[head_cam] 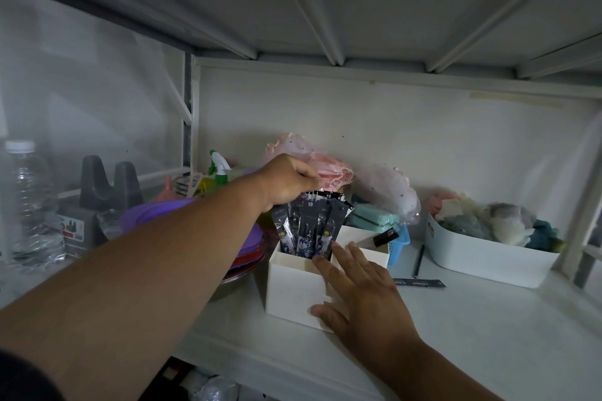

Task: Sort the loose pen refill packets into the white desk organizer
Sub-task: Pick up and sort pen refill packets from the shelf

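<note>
Dim white shelf bay, head view. At frame centre, the left hand (288,184) grips the top ends of a fanned bunch of dark, glossy pen refill packets (311,228); their lower ends stand inside the front-left compartment of the white rectangular desk organizer (293,290). The right hand (358,286) lies against the organizer's front corner with fingers straight and spread, fingertips reaching the packet bottoms, thumb on the front wall; it looks to be steadying the box, not holding anything. Judged progress: most of the packets are already going into the organizer, seated but not yet let go. Left to do: one flat dark packet (420,283) lies loose on the white shelf board (488,335), right of centre just past the right hand, and a thin dark stick, perhaps a single refill (418,260), lies just behind it; whether that one belongs to the task I cannot tell. The organizer's right-hand compartment holds a small black object, too small to name. Surroundings: stacked purple and red plastic plates (247,247) close on the organizer's left; a clear water bottle (29,202) at far left; a white oblong bin of soft cloth items (485,259) at right; pink gauzy bundles (325,166) behind the left hand; a small light-blue basket (402,246) behind the organizer. Nothing lies across the loose packet.
</note>
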